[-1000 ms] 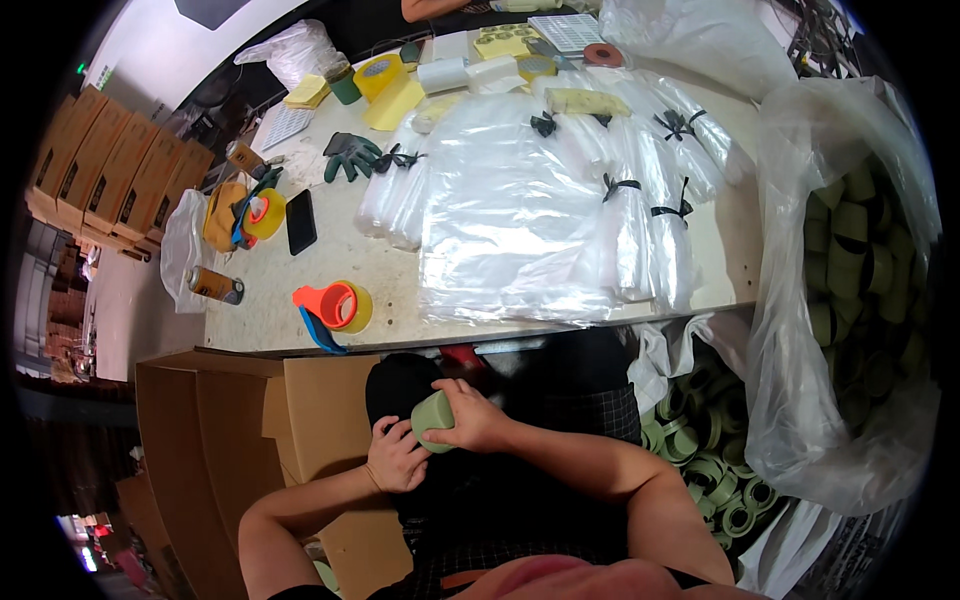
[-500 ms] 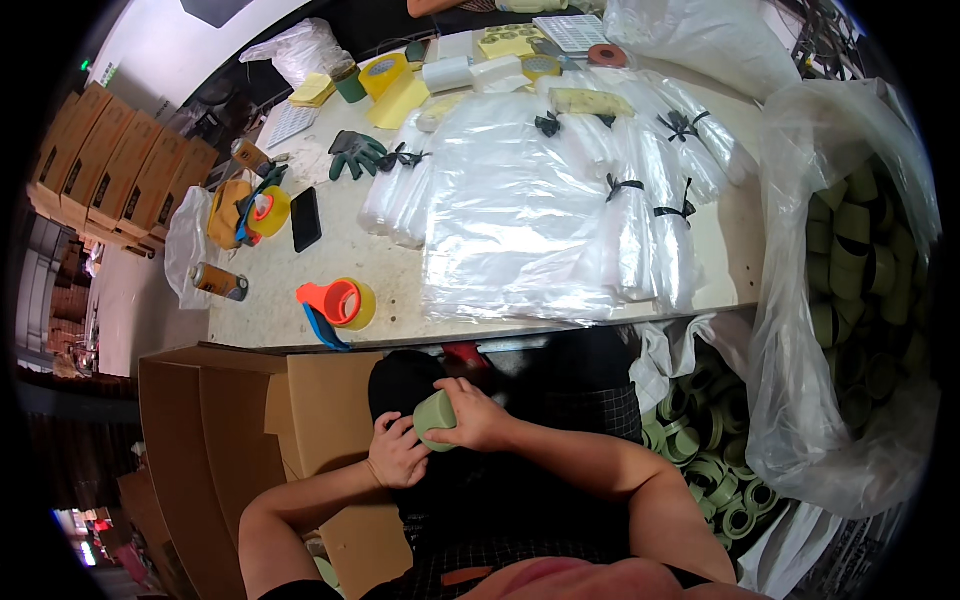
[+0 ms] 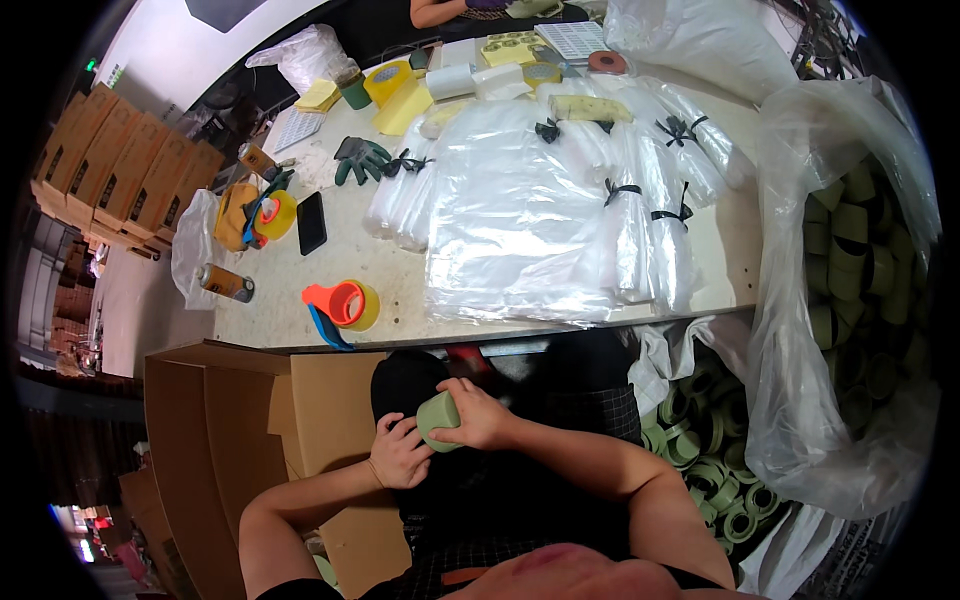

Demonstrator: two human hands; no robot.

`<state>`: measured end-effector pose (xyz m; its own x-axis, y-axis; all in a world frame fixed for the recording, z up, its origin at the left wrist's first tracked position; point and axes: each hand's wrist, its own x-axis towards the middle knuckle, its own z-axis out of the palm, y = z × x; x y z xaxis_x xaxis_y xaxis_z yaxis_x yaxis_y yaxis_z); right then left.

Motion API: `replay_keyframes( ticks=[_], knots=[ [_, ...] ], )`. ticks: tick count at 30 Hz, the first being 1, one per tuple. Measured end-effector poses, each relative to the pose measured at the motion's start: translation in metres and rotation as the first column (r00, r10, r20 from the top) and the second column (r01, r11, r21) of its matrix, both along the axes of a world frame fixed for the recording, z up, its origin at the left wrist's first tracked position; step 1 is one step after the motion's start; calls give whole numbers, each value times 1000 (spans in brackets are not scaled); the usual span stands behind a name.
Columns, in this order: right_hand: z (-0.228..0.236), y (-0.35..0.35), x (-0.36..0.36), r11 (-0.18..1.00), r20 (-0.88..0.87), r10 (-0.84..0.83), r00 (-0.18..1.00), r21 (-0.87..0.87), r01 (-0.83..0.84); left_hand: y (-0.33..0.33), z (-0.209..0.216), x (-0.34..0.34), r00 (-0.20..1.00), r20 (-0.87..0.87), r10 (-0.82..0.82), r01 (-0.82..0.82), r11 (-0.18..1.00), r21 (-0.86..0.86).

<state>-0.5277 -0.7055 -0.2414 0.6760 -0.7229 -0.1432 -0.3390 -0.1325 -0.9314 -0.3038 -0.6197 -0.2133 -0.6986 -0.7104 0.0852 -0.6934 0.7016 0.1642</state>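
Above my lap, my right hand (image 3: 476, 414) grips a pale green cylindrical plastic fitting (image 3: 437, 421), its fingers on the far side and the thumb across the near side. My left hand (image 3: 400, 456) is at the fitting's lower left, its fingers bent and the tips against it. The fitting is tilted, and part of its surface is hidden behind my fingers. An open cardboard box (image 3: 345, 410) stands beside my left arm. To the right of my lap lies a heap of similar green fittings and rings (image 3: 720, 480).
Ahead, the table (image 3: 390, 285) carries stacked clear plastic bags (image 3: 520, 220), an orange-and-yellow tape dispenser (image 3: 345, 303), a phone (image 3: 312, 223) and a dark glove (image 3: 360, 160). A large clear bag of green fittings (image 3: 790, 330) stands at right. Across the table, a co-worker's forearm (image 3: 436, 12) shows.
The whole view has shifted slightly. My hands keep nearly the same hold on the fitting. Across the table, more of the co-worker's arm and a dark-gloved hand has come into view.
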Motion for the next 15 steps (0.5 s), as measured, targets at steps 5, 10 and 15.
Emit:
replay_keyframes(
  ticks=[5,10,15],
  knots=[
    [7,-2,2,999,-74,28,997,32,-26,1,-1,0,1000,20,17,-17,1000,3],
    [5,-1,1,1000,-72,22,997,15,-21,1,-3,-1,1000,14,20,-20,1000,4],
    [1,-2,3,1000,-79,21,997,-10,-22,-1,-8,1,1000,-11,10,-10,1000,-3]
  ],
)
